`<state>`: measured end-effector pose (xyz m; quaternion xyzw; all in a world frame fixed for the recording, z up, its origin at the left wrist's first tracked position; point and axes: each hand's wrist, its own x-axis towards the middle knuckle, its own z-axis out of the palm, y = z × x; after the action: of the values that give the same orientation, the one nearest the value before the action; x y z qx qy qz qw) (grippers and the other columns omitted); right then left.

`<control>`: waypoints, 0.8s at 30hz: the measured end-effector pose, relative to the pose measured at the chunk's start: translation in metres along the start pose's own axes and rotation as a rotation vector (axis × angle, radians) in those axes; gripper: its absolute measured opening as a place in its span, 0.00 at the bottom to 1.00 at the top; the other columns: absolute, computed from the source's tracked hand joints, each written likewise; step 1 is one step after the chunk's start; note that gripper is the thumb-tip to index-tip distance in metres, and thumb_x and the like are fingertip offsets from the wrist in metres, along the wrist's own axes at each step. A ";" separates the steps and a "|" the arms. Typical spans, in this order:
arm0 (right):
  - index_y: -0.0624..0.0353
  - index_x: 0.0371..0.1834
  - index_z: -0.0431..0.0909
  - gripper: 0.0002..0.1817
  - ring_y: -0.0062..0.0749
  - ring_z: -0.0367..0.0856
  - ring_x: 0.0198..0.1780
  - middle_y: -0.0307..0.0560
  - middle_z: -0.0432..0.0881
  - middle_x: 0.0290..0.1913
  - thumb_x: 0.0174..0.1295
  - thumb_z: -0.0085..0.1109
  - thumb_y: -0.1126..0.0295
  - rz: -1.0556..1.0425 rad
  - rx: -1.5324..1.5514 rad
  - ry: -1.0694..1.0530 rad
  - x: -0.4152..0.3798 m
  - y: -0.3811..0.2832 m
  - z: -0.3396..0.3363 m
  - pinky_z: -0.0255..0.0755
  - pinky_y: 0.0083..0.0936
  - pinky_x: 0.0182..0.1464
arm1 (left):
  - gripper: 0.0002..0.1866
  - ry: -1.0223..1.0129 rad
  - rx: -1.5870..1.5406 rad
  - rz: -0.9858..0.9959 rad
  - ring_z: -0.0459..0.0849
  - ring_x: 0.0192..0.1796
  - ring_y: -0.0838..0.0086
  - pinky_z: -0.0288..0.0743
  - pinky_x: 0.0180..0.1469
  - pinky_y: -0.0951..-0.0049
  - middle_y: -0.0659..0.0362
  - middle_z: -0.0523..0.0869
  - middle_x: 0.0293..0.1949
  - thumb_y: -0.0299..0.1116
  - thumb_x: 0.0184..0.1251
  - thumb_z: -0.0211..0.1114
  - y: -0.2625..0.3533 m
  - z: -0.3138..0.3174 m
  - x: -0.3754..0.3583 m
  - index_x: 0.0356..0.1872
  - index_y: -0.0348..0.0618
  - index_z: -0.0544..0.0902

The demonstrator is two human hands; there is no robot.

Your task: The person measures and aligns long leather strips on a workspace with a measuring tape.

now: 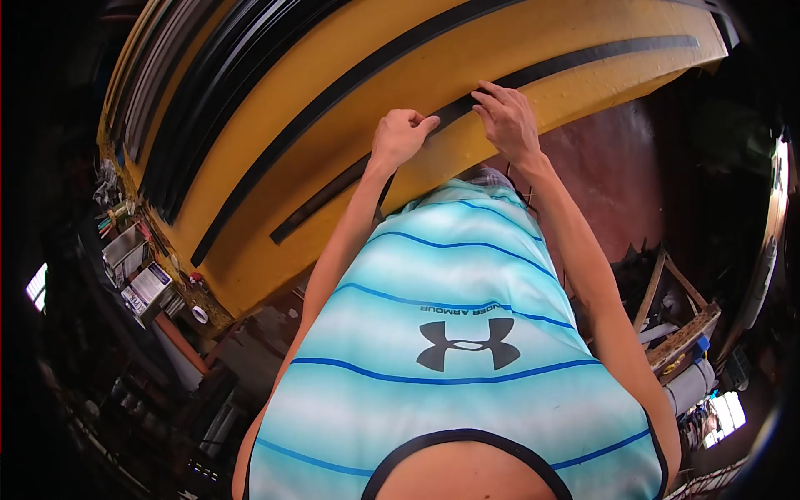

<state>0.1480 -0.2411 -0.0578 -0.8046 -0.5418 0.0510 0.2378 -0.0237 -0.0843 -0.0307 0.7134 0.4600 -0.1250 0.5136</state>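
My left hand [402, 136] is closed over the near black strip [325, 200], with its thumb and index finger brought together; anything between them is too small to make out. To its right, my right hand [510, 121] is over the same strip, its fingers partly bent and apart, with nothing visible in them. This strip lies along the near edge of the yellow table [275, 267]. A longer black strip [312, 112] lies farther in, roughly parallel to it. A short dark piece shows beside my left wrist.
Several black and grey strips [208, 92] lie bunched at the table's far left. Boxes [148, 286] and a roll of tape [199, 314] are near the left edge. A wooden frame [679, 342] stands at the lower right.
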 end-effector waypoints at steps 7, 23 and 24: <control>0.53 0.47 0.89 0.11 0.47 0.79 0.55 0.47 0.81 0.48 0.60 0.72 0.71 0.005 0.368 -0.165 0.024 0.006 0.005 0.73 0.40 0.60 | 0.19 0.032 0.080 0.046 0.86 0.28 0.74 0.77 0.35 0.70 0.56 0.91 0.26 0.46 0.70 0.72 -0.010 0.006 0.006 0.41 0.37 0.91; 0.48 0.47 0.91 0.13 0.43 0.75 0.55 0.44 0.77 0.48 0.59 0.70 0.73 0.120 0.462 -0.341 0.035 0.008 -0.001 0.71 0.36 0.60 | 0.21 0.067 0.106 0.031 0.91 0.38 0.58 0.81 0.45 0.61 0.51 0.91 0.30 0.52 0.64 0.72 -0.012 0.007 0.000 0.37 0.40 0.91; 0.48 0.47 0.91 0.13 0.43 0.75 0.55 0.44 0.77 0.48 0.59 0.70 0.73 0.121 0.462 -0.342 0.035 0.008 0.000 0.71 0.36 0.60 | 0.21 0.065 0.117 0.016 0.91 0.38 0.57 0.81 0.45 0.60 0.51 0.91 0.30 0.52 0.64 0.72 -0.011 0.006 0.000 0.36 0.40 0.91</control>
<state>0.1693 -0.2124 -0.0549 -0.7397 -0.4990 0.3220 0.3166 -0.0307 -0.0892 -0.0402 0.7495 0.4626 -0.1245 0.4569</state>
